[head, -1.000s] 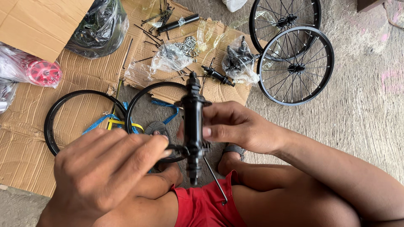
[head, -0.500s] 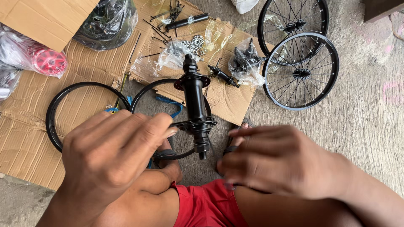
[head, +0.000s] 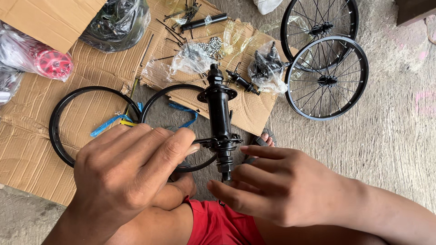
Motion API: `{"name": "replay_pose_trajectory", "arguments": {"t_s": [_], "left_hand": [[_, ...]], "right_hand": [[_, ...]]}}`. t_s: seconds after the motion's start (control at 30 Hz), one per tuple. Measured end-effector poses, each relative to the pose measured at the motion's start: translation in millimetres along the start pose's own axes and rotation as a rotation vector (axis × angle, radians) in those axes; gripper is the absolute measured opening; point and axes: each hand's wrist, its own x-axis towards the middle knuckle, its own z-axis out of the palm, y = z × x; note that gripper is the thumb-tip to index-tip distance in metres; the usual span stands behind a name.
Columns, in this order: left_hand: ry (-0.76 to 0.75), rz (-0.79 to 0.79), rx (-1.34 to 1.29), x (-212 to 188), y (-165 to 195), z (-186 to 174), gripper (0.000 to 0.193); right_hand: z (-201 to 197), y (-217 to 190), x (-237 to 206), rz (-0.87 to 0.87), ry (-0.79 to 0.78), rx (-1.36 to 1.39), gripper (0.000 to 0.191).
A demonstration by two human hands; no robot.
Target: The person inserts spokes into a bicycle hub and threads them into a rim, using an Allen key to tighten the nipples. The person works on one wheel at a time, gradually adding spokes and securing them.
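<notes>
A black bicycle wheel hub [head: 219,113] stands nearly upright in front of me, its wide flange toward the bottom. My left hand [head: 131,174] grips the lower flange from the left with thumb and fingertips. My right hand [head: 277,186] is curled around the threaded axle end under the hub, fingers closed on it from the right. Behind the hub lie two bare black rims [head: 68,109] on the cardboard. A thin spoke may hang below the hub, hidden by my hands.
Two spoked wheels [head: 327,77] lie at the upper right on concrete. Plastic bags of small black parts [head: 265,68], loose spokes [head: 172,31], a black tube and a red hub in wrapping [head: 52,63] sit on flattened cardboard [head: 41,149]. My knees and red shorts are below.
My right hand dropped from the hub's middle to its lower axle end. My left hand rose and closed on the flange. The hub shifted slightly right and up.
</notes>
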Motion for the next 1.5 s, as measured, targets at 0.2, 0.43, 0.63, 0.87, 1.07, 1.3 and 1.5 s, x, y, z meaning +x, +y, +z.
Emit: {"name": "replay_pose_trajectory", "arguments": {"t_s": [0.2,0.43,0.63,0.87,1.07,1.3,1.5], "left_hand": [[-0.002,0.08,0.101,5,3,1,0.04],[-0.003,0.111,0.18,3,7,-3,0.034],[0.015,0.05,0.08,3,5,0,0.042],[0.032,0.017,-0.002,5,5,0,0.05],[0.026,0.014,0.017,6,5,-2,0.049],[0.022,0.002,-0.007,6,6,-3,0.049],[0.035,-0.002,-0.016,3,8,-3,0.045]], "right_hand": [[1,0,8,-0.046,0.08,-0.096,0.037],[-7,-2,14,-0.045,0.204,-0.015,0.029],[-13,-4,17,-0.166,0.18,0.042,0.024],[-10,1,12,-0.172,0.197,-0.003,0.027],[-9,4,11,-0.062,0.109,0.024,0.043],[-3,-2,11,-0.094,0.047,-0.015,0.037],[-4,0,8,-0.14,0.093,-0.111,0.031]]}}
